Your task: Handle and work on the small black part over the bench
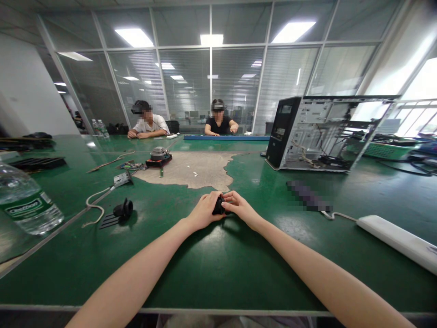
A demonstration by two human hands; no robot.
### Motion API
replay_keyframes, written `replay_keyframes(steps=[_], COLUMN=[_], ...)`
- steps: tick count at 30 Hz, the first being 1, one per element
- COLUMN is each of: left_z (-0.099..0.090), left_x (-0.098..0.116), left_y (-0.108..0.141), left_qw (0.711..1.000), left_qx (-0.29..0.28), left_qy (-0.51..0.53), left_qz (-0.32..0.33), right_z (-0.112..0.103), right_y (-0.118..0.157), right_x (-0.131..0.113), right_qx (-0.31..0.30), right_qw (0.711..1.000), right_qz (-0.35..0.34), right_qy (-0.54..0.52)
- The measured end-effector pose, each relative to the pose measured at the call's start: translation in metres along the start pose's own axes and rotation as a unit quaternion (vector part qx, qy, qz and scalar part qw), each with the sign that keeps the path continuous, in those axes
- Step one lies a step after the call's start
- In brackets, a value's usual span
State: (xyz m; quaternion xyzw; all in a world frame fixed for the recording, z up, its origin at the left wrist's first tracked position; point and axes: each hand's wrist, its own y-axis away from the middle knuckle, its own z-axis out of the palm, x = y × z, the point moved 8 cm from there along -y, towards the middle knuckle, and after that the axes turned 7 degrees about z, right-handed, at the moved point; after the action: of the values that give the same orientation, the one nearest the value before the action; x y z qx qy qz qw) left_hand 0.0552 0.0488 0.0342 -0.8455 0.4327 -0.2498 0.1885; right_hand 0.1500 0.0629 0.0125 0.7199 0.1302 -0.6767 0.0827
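Note:
Between my two hands is a small black part, mostly covered by fingers, so its kind cannot be made out. My left hand is wrapped round it from the left, just above the green table. The fingertips of my right hand press on its right side, thumb and fingers close together. To the left lies a black round plastic piece with long prongs. Behind that, a metal bracket with a pale cable rests on the table.
An opened computer case stands at the right. In front of it are a blurred dark object and a white power strip. A water bottle stands at the left. A heatsink fan unit sits further back. Two people sit across the table.

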Motion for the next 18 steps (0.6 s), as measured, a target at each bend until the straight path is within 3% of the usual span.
replay_keyframes(steps=[9,14,18], left_z=[0.001,0.001,0.0], left_x=[-0.001,-0.001,-0.001], left_y=[-0.001,-0.001,-0.001], left_qw=[1.0,1.0,1.0], left_qx=[-0.005,-0.004,-0.008], left_qy=[-0.012,-0.016,-0.019], left_qz=[-0.001,0.002,0.0], right_z=[0.004,0.002,-0.012], right_y=[0.004,0.002,0.0], right_x=[-0.003,-0.003,-0.001], right_qx=[-0.05,-0.017,0.025], right_qw=[0.999,1.0,1.0], right_qz=[-0.013,-0.011,0.011], right_qy=[-0.003,-0.009,-0.009])
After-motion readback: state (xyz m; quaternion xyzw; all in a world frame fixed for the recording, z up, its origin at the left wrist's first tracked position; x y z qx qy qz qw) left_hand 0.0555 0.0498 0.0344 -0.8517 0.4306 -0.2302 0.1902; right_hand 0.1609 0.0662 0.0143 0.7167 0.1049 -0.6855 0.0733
